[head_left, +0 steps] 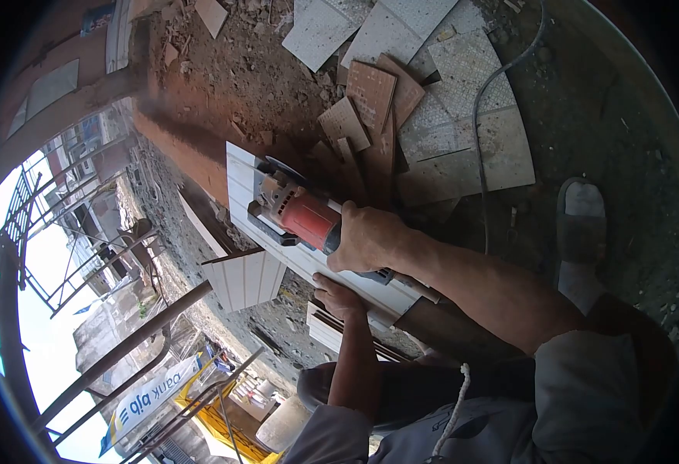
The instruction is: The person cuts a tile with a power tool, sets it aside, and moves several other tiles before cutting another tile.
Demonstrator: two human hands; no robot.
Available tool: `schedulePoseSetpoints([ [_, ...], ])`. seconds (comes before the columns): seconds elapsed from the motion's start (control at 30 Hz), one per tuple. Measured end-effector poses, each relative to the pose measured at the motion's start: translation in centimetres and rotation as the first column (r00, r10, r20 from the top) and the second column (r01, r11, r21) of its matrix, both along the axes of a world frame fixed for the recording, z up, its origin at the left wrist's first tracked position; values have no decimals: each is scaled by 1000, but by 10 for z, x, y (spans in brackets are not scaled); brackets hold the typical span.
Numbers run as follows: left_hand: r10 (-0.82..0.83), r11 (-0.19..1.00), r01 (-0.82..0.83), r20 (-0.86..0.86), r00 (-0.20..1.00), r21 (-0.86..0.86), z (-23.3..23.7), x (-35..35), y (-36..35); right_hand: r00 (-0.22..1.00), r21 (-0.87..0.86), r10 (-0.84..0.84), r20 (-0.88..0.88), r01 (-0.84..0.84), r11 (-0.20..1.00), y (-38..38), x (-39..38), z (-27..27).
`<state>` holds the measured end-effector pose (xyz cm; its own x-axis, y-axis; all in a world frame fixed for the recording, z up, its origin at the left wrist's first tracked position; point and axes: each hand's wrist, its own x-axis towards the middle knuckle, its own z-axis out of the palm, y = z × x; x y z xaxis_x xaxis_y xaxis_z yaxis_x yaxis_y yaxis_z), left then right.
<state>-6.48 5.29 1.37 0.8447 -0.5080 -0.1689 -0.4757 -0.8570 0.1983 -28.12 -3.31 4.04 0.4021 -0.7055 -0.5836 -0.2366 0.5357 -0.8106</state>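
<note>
Here the right hand (366,236) is clamped round the rear of a red-bodied power cutter (297,210). Its fingers are wrapped fully about the housing and the forearm runs back toward the lower right of the view. The cutter sits on a long white tile (240,176) that rests on the brick edge (185,147) of a high ledge, with rubble-strewn ground (602,116) beyond.

The tile's long axis runs diagonally, from the upper left down to the lower right, and the cutter's body lies along that same line. The blade end points away from the right hand toward the tile's far upper-left end.

The left hand (338,298) lies on the tile's near part, just beside and below the right hand. It is pressed down on the surface – whether its fingers hook over the edge I cannot tell. It is the nearer hand to the body; the right hand is the one further along the tile.

A second white piece (245,280) juts out just below the tile. Stacked tiles (463,131), a grey cable (485,108) and a sandalled foot (581,220) lie off to the right.
</note>
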Motion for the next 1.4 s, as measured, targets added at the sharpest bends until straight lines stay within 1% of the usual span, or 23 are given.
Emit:
schedulePoseSetpoints([
  [0.2,-12,1000,12,4,1000,-17,3,-7,-2,1000,10,14,8,-14,1000,1,-3,1],
  [0.27,-11,1000,11,26,1000,25,6,-11,-4,1000,16,27,9,-27,999,0,-4,3],
  [0.47,-18,1000,17,27,999,13,3,-7,-3,999,29,48,15,-48,998,1,-8,5],
  [0.63,-1,1000,1,-6,1000,11,0,-1,-2,999,35,42,18,-42,999,2,-11,7],
  [0.97,-12,1000,12,5,1000,12,0,2,-3,1000,12,13,0,-13,1000,6,-10,6],
  [1.4,-14,1000,14,-10,1000,-3,1,-3,-6,999,20,38,-13,-38,999,10,-12,5],
])
